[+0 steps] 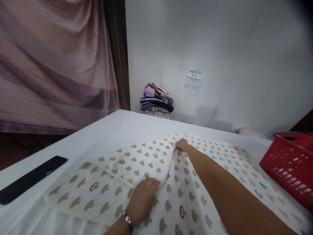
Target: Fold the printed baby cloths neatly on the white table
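Evidently, the mushroom-print cloth [146, 155] was found spread across the white table [110, 130], one edge pinched in the fingers of the right hand [182, 145], while the left hand [143, 199] was laid on it, its grip undeterminable.

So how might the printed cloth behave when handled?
The printed cloth is likely floppy: loose folds run from the right hand. It looks thin, so probably light for its size. Spread over the table, it may bunch if pushed.
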### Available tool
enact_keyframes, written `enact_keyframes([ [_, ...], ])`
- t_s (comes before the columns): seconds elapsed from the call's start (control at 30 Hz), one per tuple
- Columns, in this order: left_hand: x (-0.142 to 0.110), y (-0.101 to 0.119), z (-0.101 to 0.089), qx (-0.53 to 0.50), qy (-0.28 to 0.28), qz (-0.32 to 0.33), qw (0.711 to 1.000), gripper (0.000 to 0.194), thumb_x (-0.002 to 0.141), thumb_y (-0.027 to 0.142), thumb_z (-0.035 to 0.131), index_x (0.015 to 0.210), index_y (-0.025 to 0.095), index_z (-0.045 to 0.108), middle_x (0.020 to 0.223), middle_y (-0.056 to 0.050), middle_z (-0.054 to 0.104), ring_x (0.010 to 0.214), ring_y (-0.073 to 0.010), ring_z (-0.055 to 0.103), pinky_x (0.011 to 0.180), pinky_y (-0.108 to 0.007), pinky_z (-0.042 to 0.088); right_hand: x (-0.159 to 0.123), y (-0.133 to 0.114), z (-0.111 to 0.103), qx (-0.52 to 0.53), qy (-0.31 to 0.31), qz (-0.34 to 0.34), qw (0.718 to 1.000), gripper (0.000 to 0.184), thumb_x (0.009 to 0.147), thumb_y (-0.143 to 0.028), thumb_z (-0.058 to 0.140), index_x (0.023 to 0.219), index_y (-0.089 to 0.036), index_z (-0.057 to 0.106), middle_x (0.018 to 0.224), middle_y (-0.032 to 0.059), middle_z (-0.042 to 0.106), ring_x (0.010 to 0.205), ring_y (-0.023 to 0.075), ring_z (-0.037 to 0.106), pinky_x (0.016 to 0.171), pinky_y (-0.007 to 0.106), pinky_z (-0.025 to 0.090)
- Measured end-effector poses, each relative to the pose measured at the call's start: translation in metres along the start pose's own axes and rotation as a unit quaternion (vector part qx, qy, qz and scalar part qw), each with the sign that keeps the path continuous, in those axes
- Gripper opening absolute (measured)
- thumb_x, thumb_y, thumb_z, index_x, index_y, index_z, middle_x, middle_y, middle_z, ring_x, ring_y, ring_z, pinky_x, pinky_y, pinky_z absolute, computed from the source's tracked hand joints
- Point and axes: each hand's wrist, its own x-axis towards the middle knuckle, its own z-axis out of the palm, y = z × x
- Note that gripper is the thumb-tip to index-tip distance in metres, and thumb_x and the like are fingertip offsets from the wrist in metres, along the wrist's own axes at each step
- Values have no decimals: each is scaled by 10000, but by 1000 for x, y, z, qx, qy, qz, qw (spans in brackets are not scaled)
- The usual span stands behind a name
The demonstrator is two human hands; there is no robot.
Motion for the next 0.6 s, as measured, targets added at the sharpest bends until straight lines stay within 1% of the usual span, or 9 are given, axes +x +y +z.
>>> enact_keyframes([
  [0.1, -2, 0, 0, -2, 34, 2, 999, 460, 699, -37, 382, 1054, 218, 524, 985, -33, 566, 899, -176, 505, 831, -346, 412, -4, 1, 2, -13, -18, 59, 998, 189, 801, -181, 588, 629, -114, 551, 444, -36, 495, 373, 83, 460, 410, 196, 387],
  [0.2, -2, 0, 0, -12, 51, 6, 999, 421, 722, -21, 381, 1046, 204, 525, 973, -39, 563, 895, -175, 497, 830, -342, 405, -8, -1, 0, -3, -15, 69, 997, 166, 766, -113, 576, 606, -112, 534, 420, 0, 493, 364, 108, 468, 384, 209, 369],
  [0.27, -2, 0, 0, -17, 39, 4, 999, 399, 731, -12, 388, 1031, 210, 531, 965, -33, 558, 883, -175, 490, 817, -343, 399, -9, -2, -2, 9, -10, 69, 998, 161, 732, -75, 568, 587, -121, 515, 388, 16, 473, 350, 123, 465, 366, 213, 352],
  [0.43, -1, -1, 0, -21, -14, 7, 1000, 365, 747, 2, 410, 1001, 232, 536, 959, -16, 543, 869, -173, 468, 788, -335, 371, -9, -3, -7, 26, -14, 78, 997, 126, 736, -99, 557, 634, -136, 491, 398, -8, 458, 349, 114, 478, 367, 183, 361],
  [0.53, -1, -1, -1, -25, -33, 10, 999, 335, 763, 21, 421, 997, 235, 529, 960, -14, 533, 874, -173, 459, 790, -335, 358, -10, 0, -8, 10, -10, 77, 997, 91, 735, -98, 555, 671, -135, 501, 384, -24, 438, 350, 124, 489, 365, 180, 357],
  [0.6, -1, 0, -3, -29, -42, 10, 999, 315, 769, 33, 425, 987, 235, 528, 955, -14, 531, 870, -173, 456, 788, -336, 353, -11, 2, -7, -12, -4, 66, 998, 71, 731, -94, 553, 675, -127, 523, 367, -18, 439, 349, 133, 488, 368, 189, 354],
])
